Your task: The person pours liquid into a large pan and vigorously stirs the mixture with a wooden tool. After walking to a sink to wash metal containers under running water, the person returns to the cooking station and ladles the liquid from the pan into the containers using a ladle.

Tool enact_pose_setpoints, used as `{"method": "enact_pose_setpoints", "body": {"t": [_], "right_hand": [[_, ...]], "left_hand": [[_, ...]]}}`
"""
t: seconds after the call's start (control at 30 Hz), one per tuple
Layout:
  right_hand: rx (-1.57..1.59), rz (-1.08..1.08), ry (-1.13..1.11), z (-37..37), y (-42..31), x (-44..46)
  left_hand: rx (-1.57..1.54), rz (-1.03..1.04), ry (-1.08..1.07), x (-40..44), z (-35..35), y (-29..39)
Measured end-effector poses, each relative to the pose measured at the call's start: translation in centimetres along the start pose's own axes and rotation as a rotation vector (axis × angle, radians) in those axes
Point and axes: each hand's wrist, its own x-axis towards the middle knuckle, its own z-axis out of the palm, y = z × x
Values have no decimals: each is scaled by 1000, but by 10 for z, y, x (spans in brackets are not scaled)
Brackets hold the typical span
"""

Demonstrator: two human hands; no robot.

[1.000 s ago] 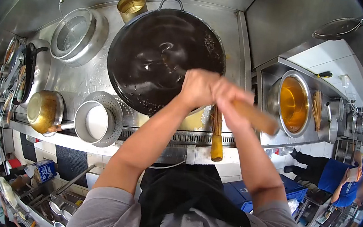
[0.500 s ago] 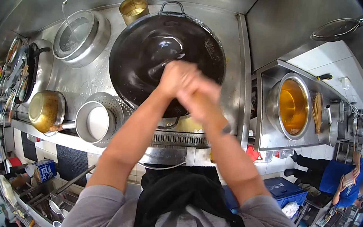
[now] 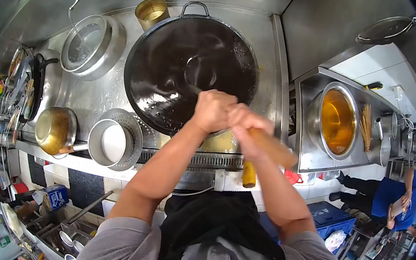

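Observation:
A wide black wok (image 3: 196, 4) holds dark, glossy liquid (image 3: 176, 53). Both fists grip one long wooden-handled stirring tool (image 3: 276, 147) above the near side of the wok. My left hand (image 3: 213, 111) is closed around it nearer the liquid, and its lower shaft dips into the dark surface, so the working end is hidden. My right hand (image 3: 249, 125) is closed farther up, with the handle's blurred end sticking out past it to the right. Below my right wrist, a yellow handle (image 3: 249, 175) lies over the stove's front edge.
To the left stand a steel pot (image 3: 111, 50), a white-lined saucepan (image 3: 107, 143) on a perforated strainer and a brassy pan (image 3: 53, 131). A golden tin (image 3: 151, 11) sits behind. On the right is a basin of amber liquid (image 3: 334, 122). Farther right, a person in blue (image 3: 391, 204) stands.
Both hands have moved toward me and slightly right with the tool. Its handle now slants out to the right, and the ripples in the dark liquid have shifted.

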Motion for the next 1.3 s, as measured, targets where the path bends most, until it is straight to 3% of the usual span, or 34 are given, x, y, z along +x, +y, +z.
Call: {"method": "enact_pose_setpoints", "body": {"t": [0.1, 0.13, 0.2, 0.27, 0.3, 0.33, 0.4, 0.47, 0.5, 0.53, 0.6, 0.67, 0.73, 0.8, 0.83, 0.9, 0.93, 1.0, 1.03, 1.1, 1.17, 1.27, 1.3], "right_hand": [[-123, 247, 80, -2, -9, 22], [-165, 309, 132, 9, -3, 30], [-229, 137, -154, 35, -5, 36], [-291, 63, -89, 37, -7, 2], [-306, 133, -109, 8, 3, -26], [-114, 57, -29, 3, -11, -15], [-68, 126, -89, -24, -26, 8], [-192, 293, 241, 1, -12, 27], [-238, 221, 105, 6, -3, 35], [-316, 34, -54, 22, 4, 45], [-396, -4, -162, 36, 7, 10], [-259, 29, -87, 18, -7, -9], [-116, 72, -59, -13, -24, -2], [-101, 264, 64, -12, -27, 22], [-116, 315, 152, -1, -24, 35], [-209, 63, -25, 21, 2, 49], [-338, 95, -146, 33, -14, 37], [-346, 68, -88, 33, -17, 0], [-351, 73, -86, 22, -17, -3], [-57, 104, -111, -14, -24, -4], [-102, 273, 18, -19, -25, 23], [-242, 197, -20, 16, -11, 40], [-276, 109, -109, 22, 1, 22]], "left_hand": [[-57, 93, -2, 36, 4, 1], [71, 60, -67, 25, -3, -16], [336, 22, -210, 7, -20, -49], [205, 176, -233, -8, -40, -12], [54, 102, -131, -13, -24, -7], [-93, 24, -21, -14, -1, 2], [-113, 9, -1, 14, 18, 12], [-97, 50, -64, 36, 22, -8], [-124, 55, -87, 40, 15, -11], [43, 4, -148, 19, 5, -37], [217, -26, -218, -3, -9, -51], [-13, 129, -82, -19, -20, -5], [-94, 22, 29, 1, 9, 16], [-28, 38, -41, 32, 27, 6], [-241, 16, 5, 42, 27, -7], [-253, -112, -37, 36, -13, -17], [160, -100, -185, 3, -12, -54], [198, 188, -139, -14, -28, -16], [59, 116, -86, -17, -19, -6], [-159, 14, 8, -5, 13, 13], [-148, -29, -26, 28, 36, -7], [-210, -145, -123, 30, -5, -28], [-103, -152, -147, -7, 7, -64]]}}
